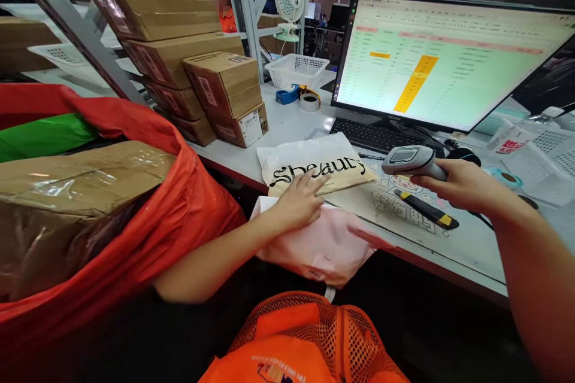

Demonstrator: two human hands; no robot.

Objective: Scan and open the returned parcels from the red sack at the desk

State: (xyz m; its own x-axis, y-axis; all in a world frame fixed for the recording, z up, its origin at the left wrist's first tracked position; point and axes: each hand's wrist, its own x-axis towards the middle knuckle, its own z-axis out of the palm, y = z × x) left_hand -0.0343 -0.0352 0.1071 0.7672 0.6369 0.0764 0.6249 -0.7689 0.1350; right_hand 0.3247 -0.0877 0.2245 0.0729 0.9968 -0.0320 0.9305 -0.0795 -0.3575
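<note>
My right hand (465, 182) is wrapped round the handle of a grey barcode scanner (408, 158), held over the desk with its head toward the left. My left hand (300, 198) lies on a white plastic mailer bag (309, 152) with black "sbeauty" lettering, its fingers stretched out and spread. Beneath that wrist, a pinkish-white bag (314, 245) hangs over the desk's front edge; whether it is joined to the lettered bag I cannot tell. A black and yellow utility knife (426, 209) rests on the desk mat below the scanner.
A monitor (440, 66) showing a spreadsheet stands behind a black keyboard (366, 134). Taped cardboard boxes (179, 12) are stacked at left. Below them, a red sack (197, 191) holds a wrapped carton (81, 173). A tape dispenser (290, 94) sits near a white basket (299, 69). Behind, a person (227, 18) in orange.
</note>
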